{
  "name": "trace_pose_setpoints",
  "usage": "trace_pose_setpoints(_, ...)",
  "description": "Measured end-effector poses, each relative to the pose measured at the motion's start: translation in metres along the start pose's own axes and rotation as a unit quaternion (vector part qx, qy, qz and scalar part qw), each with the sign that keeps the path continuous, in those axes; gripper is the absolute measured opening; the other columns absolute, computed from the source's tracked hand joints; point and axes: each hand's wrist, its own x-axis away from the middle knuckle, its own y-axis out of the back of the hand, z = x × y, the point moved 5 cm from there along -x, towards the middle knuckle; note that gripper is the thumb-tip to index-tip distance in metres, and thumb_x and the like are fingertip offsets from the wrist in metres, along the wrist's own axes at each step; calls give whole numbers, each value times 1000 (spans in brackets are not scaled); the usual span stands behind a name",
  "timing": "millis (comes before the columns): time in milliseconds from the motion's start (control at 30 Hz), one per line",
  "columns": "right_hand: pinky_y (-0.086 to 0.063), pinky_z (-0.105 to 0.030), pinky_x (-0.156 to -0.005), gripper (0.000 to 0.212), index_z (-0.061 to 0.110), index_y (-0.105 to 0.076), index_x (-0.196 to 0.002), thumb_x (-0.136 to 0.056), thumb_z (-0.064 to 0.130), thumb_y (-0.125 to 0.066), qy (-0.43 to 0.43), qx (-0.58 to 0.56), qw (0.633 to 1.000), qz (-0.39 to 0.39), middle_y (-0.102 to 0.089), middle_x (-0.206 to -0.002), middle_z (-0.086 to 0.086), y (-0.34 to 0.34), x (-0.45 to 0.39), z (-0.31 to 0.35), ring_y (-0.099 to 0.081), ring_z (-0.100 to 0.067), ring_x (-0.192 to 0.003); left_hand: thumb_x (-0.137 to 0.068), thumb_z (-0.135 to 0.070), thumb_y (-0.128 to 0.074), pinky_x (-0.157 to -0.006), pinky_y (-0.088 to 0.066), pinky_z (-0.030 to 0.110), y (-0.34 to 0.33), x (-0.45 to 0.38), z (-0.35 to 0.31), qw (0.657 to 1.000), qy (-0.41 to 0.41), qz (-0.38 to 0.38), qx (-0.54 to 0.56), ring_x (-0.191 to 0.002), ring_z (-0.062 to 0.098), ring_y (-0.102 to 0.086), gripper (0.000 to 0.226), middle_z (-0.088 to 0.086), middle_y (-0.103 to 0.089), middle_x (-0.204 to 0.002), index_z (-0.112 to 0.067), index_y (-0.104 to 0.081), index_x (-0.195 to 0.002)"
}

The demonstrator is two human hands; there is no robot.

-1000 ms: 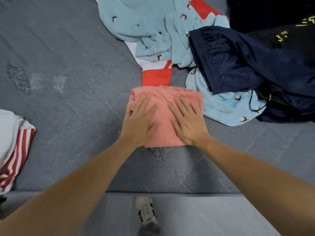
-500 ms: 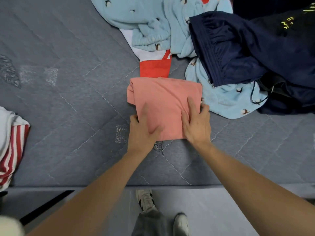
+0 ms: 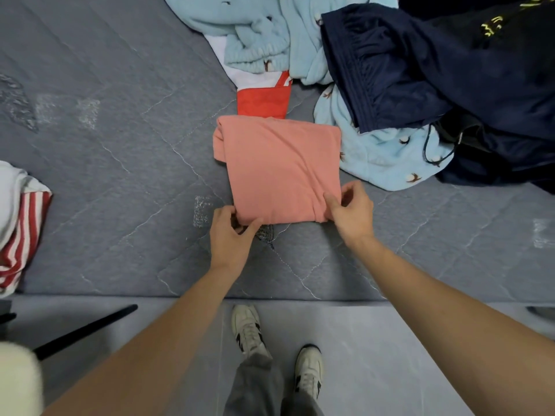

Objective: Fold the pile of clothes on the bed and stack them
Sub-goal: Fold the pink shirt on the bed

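Observation:
A folded salmon-pink garment [image 3: 279, 166] lies flat on the grey quilted bed [image 3: 120, 145]. My left hand [image 3: 229, 235] pinches its near left corner between thumb and fingers. My right hand [image 3: 351, 213] pinches the near right corner in the same way. Behind and to the right lies the unfolded pile: a light blue fleece piece with small prints [image 3: 387, 157], a red and white garment [image 3: 264, 100], and dark navy clothes [image 3: 435, 70].
A red-and-white striped garment [image 3: 21, 229] sits at the bed's left edge. The bed's near edge [image 3: 180, 297] runs across the lower view, with grey floor, my shoes [image 3: 247, 328] and a black rod [image 3: 87, 328] below it.
Both hands slid back from pressing flat on top of the pink garment to its near edge, where they now pinch the two near corners. The view has shifted back from the bed.

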Motion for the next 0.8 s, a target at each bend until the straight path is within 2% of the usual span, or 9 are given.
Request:
trace_pose_setpoints(100, -45, -18, -69, 18, 12, -60, -87, -91, 20, -76, -12, 1, 1000, 1, -65, -81, 0, 1, 7, -4, -59, -2, -72, -87, -23, -84, -82, -44, 3, 4, 1, 3, 1000, 4, -13, -20, -93, 5, -60, 22, 7, -60, -109, -19, -65, -95)
trace_pose_setpoints(133, -49, -28, -75, 16, 9, -63, -87, -92, 19, -74, -16, 2, 1000, 8, -68, -85, -6, -1, 9, -5, -62, -13, -79, -89, -24, -83, -86, -46, 9, 5, 1, 4, 1000, 7, -11, -18, -91, 6, -59, 18, 8, -61, -108, -20, -65, -92)
trace_pose_setpoints(200, -51, -41, -80, 18, 2, -63, -86, -96, 16, -69, -21, 10, 1000, 13, -68, -89, -15, -2, 10, -9, -61, -30, -84, -93, -24, -79, -97, -51, 31, 7, -1, 6, 1000, 15, 5, -17, -93, 14, -60, 15, 9, -61, -107, -17, -65, -90)
trace_pose_setpoints(267, -46, -41, -72, 21, 1, -57, -81, -98, 11, -65, -26, 8, 1000, -9, -62, -77, -11, 7, 4, -14, -54, -29, -75, -96, -23, -76, -98, -53, 48, 16, -4, 11, 999, 31, 18, -21, -98, 28, -64, 15, 14, -63, -108, -17, -64, -88)
trace_pose_setpoints(333, -40, -36, -66, 21, 3, -54, -80, -98, 9, -63, -38, 10, 999, -34, -54, -71, -6, 23, -6, -22, -48, -24, -70, -97, -24, -74, -96, -55, 55, 30, -5, 18, 999, 51, 13, -15, -101, 36, -66, 14, 18, -67, -107, -21, -64, -88)
trace_pose_setpoints(467, -49, -41, -72, 19, 0, -61, -86, -96, 14, -69, -60, 33, 998, 13, -62, -76, -10, 26, -9, -34, -55, -22, -72, -97, -24, -74, -95, -55, 48, 37, -2, 25, 997, 61, 34, -36, -97, 27, -67, 16, 13, -71, -103, -10, -68, -97)
trace_pose_setpoints(567, -53, -40, -81, 18, 6, -66, -97, -92, 21, -76, -82, -27, 995, 41, -67, -85, -4, 19, -7, -32, -61, -19, -80, -98, -22, -73, -97, -56, 44, 30, -5, 16, 996, 79, 37, 36, -96, 12, -65, 19, 2, -70, -105, -9, -64, -108)
trace_pose_setpoints(667, -51, -27, -81, 38, 11, -65, -115, -88, 33, -82, -116, -93, 987, 60, -69, -96, -1, 14, -9, -24, -64, -13, -87, -97, -32, -74, -93, -54, 35, 27, -24, 2, 987, 114, 32, 107, -111, 15, -66, 35, 0, -67, -118, -16, -57, -123)
trace_pose_setpoints(800, -46, -17, -72, 43, 13, -69, -115, -86, 40, -84, -145, -140, 977, 70, -72, -103, 3, -3, -22, -5, -64, -3, -88, -93, -52, -74, -92, -53, 32, 16, -68, -21, 976, 169, 32, 132, -112, 15, -66, 63, 0, -68, -124, -9, -57, -135)
